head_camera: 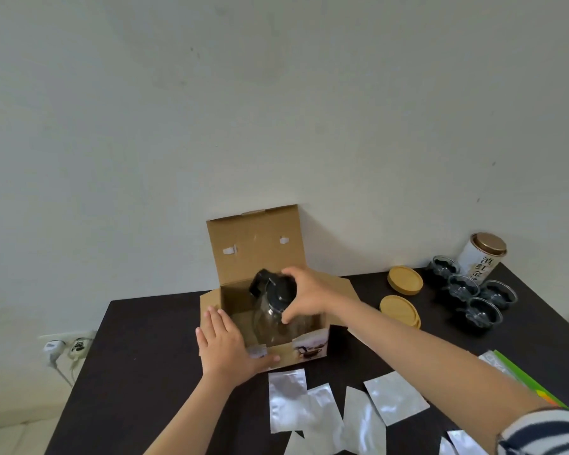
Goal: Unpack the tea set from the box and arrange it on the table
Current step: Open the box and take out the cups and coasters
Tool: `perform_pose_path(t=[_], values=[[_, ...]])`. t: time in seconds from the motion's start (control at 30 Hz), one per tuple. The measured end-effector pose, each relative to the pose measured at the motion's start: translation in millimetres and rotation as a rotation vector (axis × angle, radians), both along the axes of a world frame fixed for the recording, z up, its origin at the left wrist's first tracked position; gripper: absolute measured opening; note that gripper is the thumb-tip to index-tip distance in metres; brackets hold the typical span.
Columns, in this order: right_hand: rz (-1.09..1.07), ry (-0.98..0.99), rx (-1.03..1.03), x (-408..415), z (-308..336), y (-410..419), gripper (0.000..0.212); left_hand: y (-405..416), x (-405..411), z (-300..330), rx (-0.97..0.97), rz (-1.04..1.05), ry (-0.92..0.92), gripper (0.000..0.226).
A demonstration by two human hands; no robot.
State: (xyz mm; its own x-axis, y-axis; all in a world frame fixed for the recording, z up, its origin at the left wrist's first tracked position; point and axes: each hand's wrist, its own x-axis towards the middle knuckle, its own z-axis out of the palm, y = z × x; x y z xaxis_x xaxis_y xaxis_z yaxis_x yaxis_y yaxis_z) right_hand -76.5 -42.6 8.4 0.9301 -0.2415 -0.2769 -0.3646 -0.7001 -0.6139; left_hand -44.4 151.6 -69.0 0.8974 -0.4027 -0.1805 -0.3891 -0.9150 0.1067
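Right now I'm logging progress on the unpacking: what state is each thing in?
Box: open, lid flap up.
Teapot: partly in the box, black lid on.
Right hand: gripping the teapot top.
Left hand: pressed on the box's front corner.
Glass cups: out, upright, grouped on the table.
Coasters: out, in two stacks.
Tin: closed.
Foil packets: lying flat.

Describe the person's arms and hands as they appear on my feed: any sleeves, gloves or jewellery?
Both hands, the left hand and the right hand, are bare: no gloves, and no rings that I can make out. Both forearms are uncovered. The right arm has a white sleeve with dark stripes at the picture's lower right corner. No sleeve shows on the left arm within the frame.
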Motion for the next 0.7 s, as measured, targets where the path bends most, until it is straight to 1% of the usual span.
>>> perform_pose_path(t=[0.07,0.17,0.27,0.33,0.4,0.53,0.6,0.7], values=[[-0.040,-0.068,0.106,-6.8,19.0,-10.5,0.110,11.5,7.0,2.1,0.027,0.002,-0.019,0.153],[-0.176,-0.159,0.284,-17.2,38.8,-28.3,0.103,25.6,16.9,5.6,0.066,-0.006,-0.021,0.150],[-0.265,-0.186,0.340,-26.2,48.6,-52.1,0.099,33.6,24.6,8.8,0.112,0.014,-0.009,0.151],[-0.313,-0.188,0.297,-31.2,47.5,-66.6,0.100,37.7,28.6,11.4,0.151,0.029,0.007,0.151],[-0.364,-0.158,0.201,-35.1,39.6,-77.1,0.105,41.2,32.3,13.8,0.180,0.042,0.023,0.152],[-0.388,-0.008,-0.004,-38.3,12.7,-84.7,0.109,45.1,37.0,15.3,0.199,0.060,0.048,0.154],[-0.389,0.031,-0.051,-35.6,-2.8,-81.5,0.107,45.9,36.8,15.0,0.181,0.072,0.059,0.154],[-0.405,0.044,-0.053,-27.5,-24.4,-76.4,0.103,47.2,36.1,12.4,0.111,0.080,0.098,0.155]])
